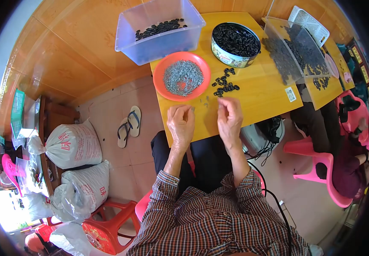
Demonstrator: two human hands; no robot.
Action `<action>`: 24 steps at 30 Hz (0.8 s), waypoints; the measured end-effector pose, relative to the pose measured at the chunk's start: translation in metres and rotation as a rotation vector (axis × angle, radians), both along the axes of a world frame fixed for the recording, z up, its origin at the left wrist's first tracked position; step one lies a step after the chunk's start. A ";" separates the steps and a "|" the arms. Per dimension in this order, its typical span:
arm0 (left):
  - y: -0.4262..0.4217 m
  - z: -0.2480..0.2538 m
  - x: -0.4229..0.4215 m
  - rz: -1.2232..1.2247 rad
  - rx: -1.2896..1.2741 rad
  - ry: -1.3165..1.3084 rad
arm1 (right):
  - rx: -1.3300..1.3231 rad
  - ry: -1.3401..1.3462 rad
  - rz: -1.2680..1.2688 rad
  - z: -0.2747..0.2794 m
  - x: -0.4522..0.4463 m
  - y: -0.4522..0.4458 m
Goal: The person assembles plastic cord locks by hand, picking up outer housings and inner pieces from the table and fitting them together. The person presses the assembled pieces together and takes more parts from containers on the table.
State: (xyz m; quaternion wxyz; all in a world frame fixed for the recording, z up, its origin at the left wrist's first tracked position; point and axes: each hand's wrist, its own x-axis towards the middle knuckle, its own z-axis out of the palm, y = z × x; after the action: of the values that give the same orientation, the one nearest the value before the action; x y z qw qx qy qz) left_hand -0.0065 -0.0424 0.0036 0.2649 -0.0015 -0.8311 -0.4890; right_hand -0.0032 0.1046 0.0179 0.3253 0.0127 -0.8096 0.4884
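Over the near edge of the yellow table (pixel 261 100), both my hands are held a short way apart. My left hand (pixel 181 124) is closed in a pinch, just below an orange plate (pixel 160 87) heaped with small silvery metal pieces (pixel 183 77). My right hand (pixel 230 120) is closed too, thumb against curled fingers; whatever either hand holds is hidden or too small to name. Between and beyond them lie a few tiny metal pieces (pixel 206 100) and a loose group of small black oval parts (pixel 226 88). A round tin (pixel 235 61) full of similar black parts stands behind.
A transparent bin (pixel 135 52) holding black parts is at the back left. To the right are another transparent container (pixel 278 51) with black parts and a white basket (pixel 310 25). Another person (pixel 348 170) sits at right. White sacks (pixel 76 143), slippers (pixel 129 126) and a red stool (pixel 108 226) are at left.
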 end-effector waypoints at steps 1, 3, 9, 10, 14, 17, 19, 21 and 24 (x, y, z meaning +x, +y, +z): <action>0.004 0.000 -0.001 -0.005 0.004 0.001 | 0.031 0.016 -0.035 0.003 -0.008 0.007; 0.010 0.000 0.000 -0.057 -0.023 -0.016 | 0.075 0.007 -0.069 0.004 -0.027 0.021; 0.019 0.005 -0.008 -0.068 -0.227 0.108 | 0.136 -0.017 -0.085 -0.005 -0.054 0.044; 0.022 0.006 -0.009 -0.065 -0.227 0.103 | 0.163 0.007 -0.086 -0.008 -0.055 0.045; 0.041 0.007 -0.010 -0.195 -0.278 0.152 | 0.085 -0.021 -0.109 -0.015 -0.055 0.051; 0.057 0.001 -0.013 -0.242 -0.333 0.133 | 0.041 -0.023 -0.133 -0.013 -0.054 0.057; 0.070 0.000 -0.015 -0.139 -0.365 0.122 | 0.025 -0.029 -0.134 -0.014 -0.055 0.059; 0.078 0.001 -0.017 -0.103 -0.396 0.090 | 0.007 -0.035 -0.135 -0.015 -0.054 0.060; 0.088 0.002 -0.022 -0.039 -0.449 0.057 | 0.002 -0.045 -0.139 -0.017 -0.053 0.058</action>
State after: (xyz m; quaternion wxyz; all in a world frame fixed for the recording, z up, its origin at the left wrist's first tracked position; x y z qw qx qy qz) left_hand -0.0286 0.0454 0.0059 0.2720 -0.0902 -0.9110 -0.2964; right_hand -0.0565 0.1623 0.0014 0.3400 -0.0544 -0.8162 0.4640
